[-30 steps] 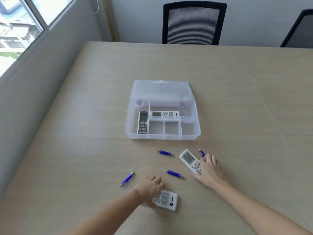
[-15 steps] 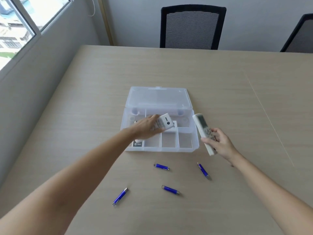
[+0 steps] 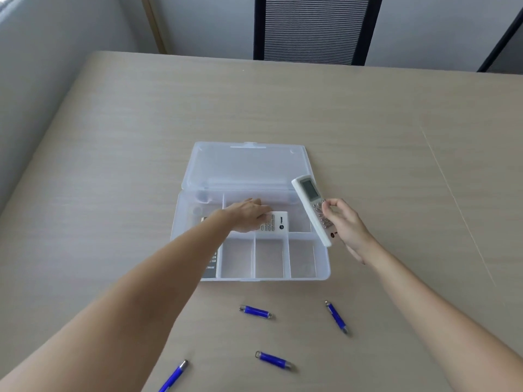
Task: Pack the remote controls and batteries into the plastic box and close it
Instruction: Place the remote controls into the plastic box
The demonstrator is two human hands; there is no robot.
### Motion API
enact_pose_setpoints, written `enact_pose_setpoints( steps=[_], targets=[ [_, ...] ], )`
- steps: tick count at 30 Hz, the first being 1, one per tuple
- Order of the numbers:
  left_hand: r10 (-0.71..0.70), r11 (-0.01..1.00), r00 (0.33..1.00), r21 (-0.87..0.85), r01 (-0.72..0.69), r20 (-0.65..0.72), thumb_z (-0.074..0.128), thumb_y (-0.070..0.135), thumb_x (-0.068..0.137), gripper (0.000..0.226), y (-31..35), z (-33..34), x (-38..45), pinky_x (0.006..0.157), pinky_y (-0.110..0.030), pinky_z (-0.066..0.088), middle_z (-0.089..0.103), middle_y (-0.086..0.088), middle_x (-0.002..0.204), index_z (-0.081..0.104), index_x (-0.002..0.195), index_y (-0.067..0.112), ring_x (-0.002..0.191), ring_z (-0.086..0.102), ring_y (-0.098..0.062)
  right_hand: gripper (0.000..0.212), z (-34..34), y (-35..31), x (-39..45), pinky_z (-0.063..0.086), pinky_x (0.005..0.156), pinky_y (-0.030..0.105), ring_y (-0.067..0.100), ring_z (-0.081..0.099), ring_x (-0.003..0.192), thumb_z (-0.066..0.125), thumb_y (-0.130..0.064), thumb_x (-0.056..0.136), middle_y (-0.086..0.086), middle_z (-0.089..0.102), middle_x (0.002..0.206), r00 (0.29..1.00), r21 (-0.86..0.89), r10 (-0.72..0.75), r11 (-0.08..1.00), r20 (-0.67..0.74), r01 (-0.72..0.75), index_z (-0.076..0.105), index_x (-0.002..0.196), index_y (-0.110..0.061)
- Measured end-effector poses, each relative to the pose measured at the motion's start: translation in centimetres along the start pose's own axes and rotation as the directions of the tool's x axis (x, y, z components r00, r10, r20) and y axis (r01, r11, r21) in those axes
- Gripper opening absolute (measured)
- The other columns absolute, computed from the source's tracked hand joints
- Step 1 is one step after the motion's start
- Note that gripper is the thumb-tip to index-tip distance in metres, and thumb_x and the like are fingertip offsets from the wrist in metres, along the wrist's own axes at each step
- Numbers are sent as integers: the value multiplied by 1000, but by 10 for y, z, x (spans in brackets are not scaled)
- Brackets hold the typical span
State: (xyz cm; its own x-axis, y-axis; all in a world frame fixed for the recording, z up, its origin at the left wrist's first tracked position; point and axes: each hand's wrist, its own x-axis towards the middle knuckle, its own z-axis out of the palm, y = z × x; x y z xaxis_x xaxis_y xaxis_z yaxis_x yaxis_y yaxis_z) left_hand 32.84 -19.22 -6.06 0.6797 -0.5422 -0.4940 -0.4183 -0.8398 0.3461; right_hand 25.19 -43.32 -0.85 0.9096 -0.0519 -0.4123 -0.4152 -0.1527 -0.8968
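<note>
Left hand (image 3: 249, 216) sets remote (image 3: 276, 221) into open box (image 3: 322, 274); right hand (image 3: 343, 224) grips second remote (image 3: 311, 207) beside box. Four batteries (image 3: 256, 311) outside, lid (image 3: 249, 165) open.

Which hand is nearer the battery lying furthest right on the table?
Right. The right hand is up beside the box, above that battery; the left hand is inside the box, further left.

Looked like office or meeting room: long pale wood-grain table (image 3: 283, 108) with seam running along right side, black mesh-back chair (image 3: 314, 26) pushed up at far edge, corner of second chair (image 3: 503, 43) at right; plain grey walls (image 3: 56, 52), bare of decoration; daylight fell in from upper left; pale vertical trim (image 3: 152, 24) stood in wall corner
</note>
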Motion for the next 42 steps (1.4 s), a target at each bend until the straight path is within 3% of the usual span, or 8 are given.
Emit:
enact_pose_setpoints(
  steps=[6,9,12,15,26,31,37,42],
  targets=[
    [-75,989,996,128,69,46,24,38,100,39,-4,0,-4,101,-46,35,45,-8,134,54,117,19,124,42,-29,19,9,-1,16,43,68,31,13,58,76,52,-31,95,1,66,92,999,-58,-23,998,23,24,57,107,-17],
    [-47,999,982,17,51,-181,32,26,99,35,-16,-8,-21,89,-41,45,58,-11,119,63,101,11,109,57,-31,17,17,-12,25,45,67,31,15,60,70,52,-32,94,-2,67,85,994,-265,-97,958,50,107,56,106,-20],
    [-68,997,763,-69,31,-642,34,27,96,38,-39,-4,-58,83,-41,51,64,-10,115,68,104,11,101,62,-33,21,35,-28,37,42,63,24,16,59,71,54,-28,93,-10,62,82,967,-584,-192,771,169,255,55,110,-16],
    [-323,942,613,-178,286,-721,43,18,95,35,-64,19,-92,99,-48,40,45,-13,142,55,128,17,125,46,-35,21,63,-33,46,37,59,19,16,55,72,54,-29,92,-13,59,75,934,-691,-135,640,330,336,56,110,-20],
    [-507,814,735,-531,237,-450,33,3,95,55,-96,59,-98,120,-50,19,13,-20,159,20,148,6,148,13,-33,35,105,0,60,41,97,42,35,55,110,42,-36,96,17,65,107,891,-780,-111,444,440,441,53,128,-26],
    [-510,746,819,-609,271,-261,36,14,100,54,-92,43,-112,121,-51,7,-8,-19,161,17,150,19,149,-8,-32,52,100,-4,40,7,117,55,29,15,147,30,-45,99,13,26,156,900,-842,-11,349,436,412,26,148,-30],
    [-471,845,546,-531,57,-692,49,21,94,36,-35,77,-181,97,-37,42,39,-16,135,42,124,3,125,43,-30,21,97,25,-68,52,60,30,22,57,69,49,-23,93,6,60,84,610,-631,-623,230,490,741,65,97,-10],
    [-352,909,831,-370,194,-431,42,53,85,41,-3,165,-252,76,-34,50,51,1,108,46,107,18,93,59,-22,22,132,86,-119,49,65,40,39,63,85,49,-29,94,13,54,102,834,-801,-135,235,534,551,53,101,-8]
  ],
)
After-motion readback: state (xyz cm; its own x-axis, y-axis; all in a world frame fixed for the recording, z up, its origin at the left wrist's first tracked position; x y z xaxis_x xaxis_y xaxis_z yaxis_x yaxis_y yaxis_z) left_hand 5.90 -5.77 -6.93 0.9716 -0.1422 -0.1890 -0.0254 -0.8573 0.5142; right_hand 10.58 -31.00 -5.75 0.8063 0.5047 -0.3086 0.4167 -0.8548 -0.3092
